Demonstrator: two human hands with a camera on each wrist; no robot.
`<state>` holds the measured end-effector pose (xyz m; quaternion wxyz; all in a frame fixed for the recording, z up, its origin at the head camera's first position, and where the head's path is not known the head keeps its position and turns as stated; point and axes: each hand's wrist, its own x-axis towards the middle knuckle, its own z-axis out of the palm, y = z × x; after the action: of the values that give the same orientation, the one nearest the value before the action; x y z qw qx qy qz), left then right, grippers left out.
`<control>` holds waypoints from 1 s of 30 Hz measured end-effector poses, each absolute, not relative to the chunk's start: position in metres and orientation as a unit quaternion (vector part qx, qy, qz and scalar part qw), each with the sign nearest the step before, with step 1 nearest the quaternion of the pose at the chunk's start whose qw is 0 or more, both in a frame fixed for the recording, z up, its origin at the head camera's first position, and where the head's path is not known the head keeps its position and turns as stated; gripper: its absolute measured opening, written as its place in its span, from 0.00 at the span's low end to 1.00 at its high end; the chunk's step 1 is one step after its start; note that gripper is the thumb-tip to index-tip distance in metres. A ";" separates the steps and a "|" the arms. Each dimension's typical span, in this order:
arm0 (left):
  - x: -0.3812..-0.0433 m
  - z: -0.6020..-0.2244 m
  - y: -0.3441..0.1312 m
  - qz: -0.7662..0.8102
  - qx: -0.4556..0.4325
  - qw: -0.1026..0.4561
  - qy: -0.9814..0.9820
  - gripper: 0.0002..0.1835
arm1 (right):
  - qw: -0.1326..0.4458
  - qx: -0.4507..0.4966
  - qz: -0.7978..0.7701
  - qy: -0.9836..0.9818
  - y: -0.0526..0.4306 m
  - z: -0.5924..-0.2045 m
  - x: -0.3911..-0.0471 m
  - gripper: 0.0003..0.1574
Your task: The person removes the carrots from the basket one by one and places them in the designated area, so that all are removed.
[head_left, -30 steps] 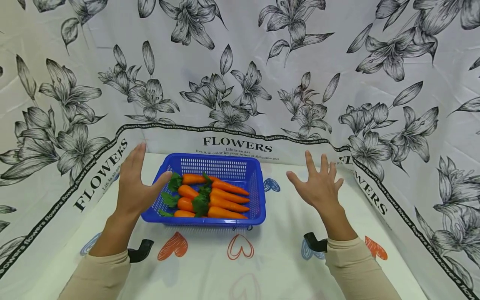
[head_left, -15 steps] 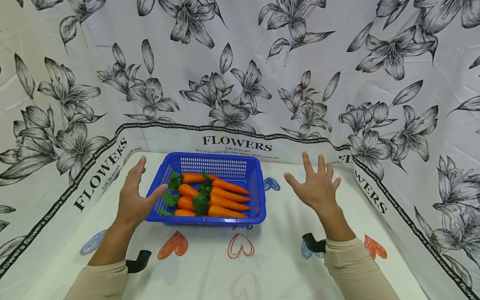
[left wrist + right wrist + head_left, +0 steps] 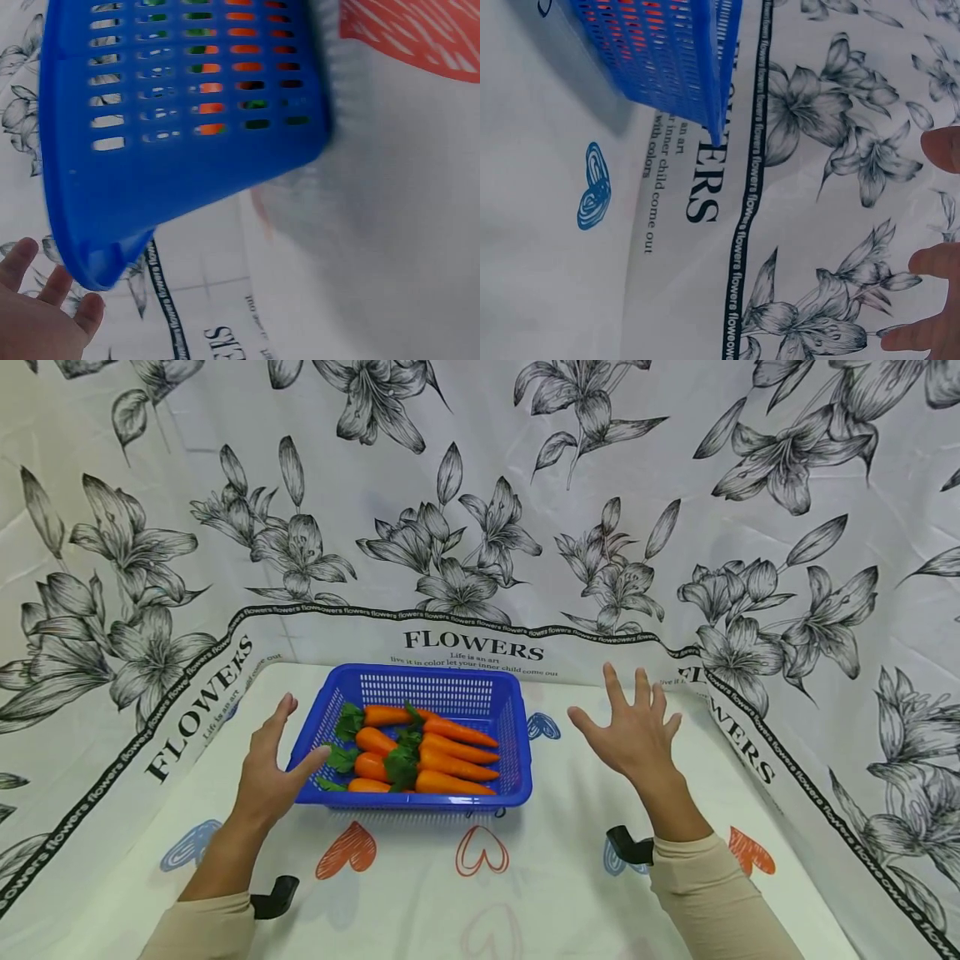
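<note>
A blue plastic basket [image 3: 420, 803] with slotted walls stands on the table, left of the middle in the head view. Several orange carrots [image 3: 457, 750] with green leafy tops lie inside it, most with their tips toward the right. My left hand [image 3: 270, 777] is at the basket's left side, thumb overlapping the rim in the head view, fingers extended and holding nothing. In the left wrist view its fingertips show beside a basket corner [image 3: 105, 262]. Off to the right of the basket, my right hand [image 3: 628, 731] is spread in the air, holding nothing.
The table [image 3: 405, 910] has a white cover printed with red and blue hearts. White cloth with black flower drawings [image 3: 472, 552] hangs behind and along both sides. Each wrist wears a black mount, seen at the left wrist [image 3: 276, 897] and the right wrist [image 3: 628, 845].
My left hand has lowered along the basket's left side, its thumb shifting slightly left and down. The right hand has shifted slightly left and then stayed. Basket and carrots have not moved.
</note>
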<state>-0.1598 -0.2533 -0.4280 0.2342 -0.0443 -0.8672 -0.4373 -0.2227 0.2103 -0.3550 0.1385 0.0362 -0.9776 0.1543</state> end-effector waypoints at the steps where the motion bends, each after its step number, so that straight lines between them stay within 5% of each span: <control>1: -0.160 -0.431 -0.254 -0.436 -0.041 0.230 -0.869 0.45 | 0.138 0.037 0.154 -0.978 0.210 -0.355 -0.223 0.59; 30: -0.163 -0.471 -0.263 -0.460 -0.006 0.141 -0.877 0.48 | 0.110 0.037 0.145 -0.983 0.205 -0.368 -0.221 0.60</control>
<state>-0.1625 -0.2626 -0.4707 0.1408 -0.0059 -0.8765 -0.4603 -0.2214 0.2049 -0.3677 0.1095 0.0372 -0.9827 0.1445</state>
